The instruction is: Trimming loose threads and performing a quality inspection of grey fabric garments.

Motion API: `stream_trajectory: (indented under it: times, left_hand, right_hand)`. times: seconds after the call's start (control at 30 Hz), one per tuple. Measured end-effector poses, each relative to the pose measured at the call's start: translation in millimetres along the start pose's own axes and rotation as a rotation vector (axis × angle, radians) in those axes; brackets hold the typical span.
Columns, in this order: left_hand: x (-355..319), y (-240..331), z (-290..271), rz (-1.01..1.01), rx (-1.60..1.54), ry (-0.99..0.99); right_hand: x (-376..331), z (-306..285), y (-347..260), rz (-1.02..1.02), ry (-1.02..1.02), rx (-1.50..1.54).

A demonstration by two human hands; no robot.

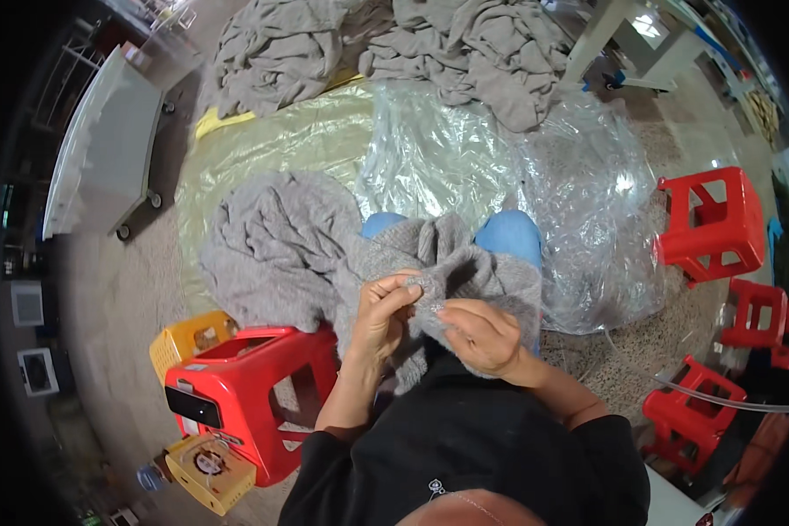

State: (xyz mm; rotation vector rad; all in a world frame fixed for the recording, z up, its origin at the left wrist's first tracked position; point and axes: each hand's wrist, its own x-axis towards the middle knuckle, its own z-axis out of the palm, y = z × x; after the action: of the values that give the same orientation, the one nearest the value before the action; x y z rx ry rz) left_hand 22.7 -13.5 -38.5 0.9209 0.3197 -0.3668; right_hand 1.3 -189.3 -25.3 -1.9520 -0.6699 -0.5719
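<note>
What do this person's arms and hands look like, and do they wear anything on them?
The left hand and right hand are bare, without gloves. The forearms are bare too, with no watch or cable visible. Plain black sleeves cover the upper arms.

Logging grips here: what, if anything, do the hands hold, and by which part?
Grey knit fabric: the left hand and right hand hold a raised part of it, close together; whether edge or fold, I can't tell.
</note>
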Motion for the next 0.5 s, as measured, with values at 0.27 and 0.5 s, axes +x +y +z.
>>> stream_trajectory:
  times: [0.27, 0.5]
  left_hand:
    - [-17.2, -6.2, 4.0, 0.143, 0.124, 0.0]
    - [-17.7, -11.8, -2.3, 0.245, 0.257, 0.02]
  right_hand:
    - [8.9, 5.2, 4.1, -0.056, 0.001, -0.018]
    - [11.9, 2.4, 2.0, 0.228, -0.144, 0.05]
